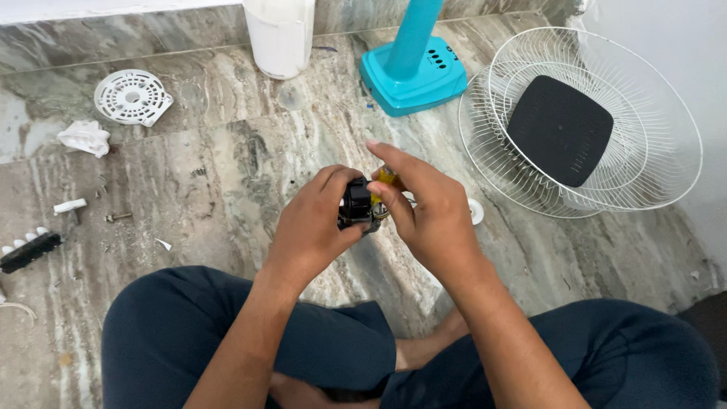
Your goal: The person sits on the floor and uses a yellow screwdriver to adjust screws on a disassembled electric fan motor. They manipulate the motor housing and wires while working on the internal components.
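- While the person sits cross-legged on the marble floor [227, 189], both hands are raised together above the knees, over the middle of the floor.
- The left hand [314, 227] is clenched around a small black part [356, 203], fingers curled over its top and thumb pressed to its lower side.
- The right hand [428, 208] comes in from the other side, its fingers touching the same black part and pinching a yellow-handled tool [387, 177], of which only a short yellow bit shows between the fingers; what kind of tool it is I cannot tell.
- Just beside the right hand, partly hidden behind it, a small white round piece [475, 211] lies on the floor.
- To the right, a white wire fan guard [651, 121] lies flat, with a black rounded-square plate [559, 130] resting in its middle.
- Straight ahead stands a teal fan base [413, 76] with its column rising out of view, and next to it a white bucket [279, 34].
- Far left, a white round perforated cover [133, 97] lies by the step, near a crumpled white rag [85, 137].
- Closer to the left edge are a small white peg [69, 205], a screw [118, 216] and a black strip with white buttons [29, 248].
- Dark blue trousers [227, 341] cover the knees.
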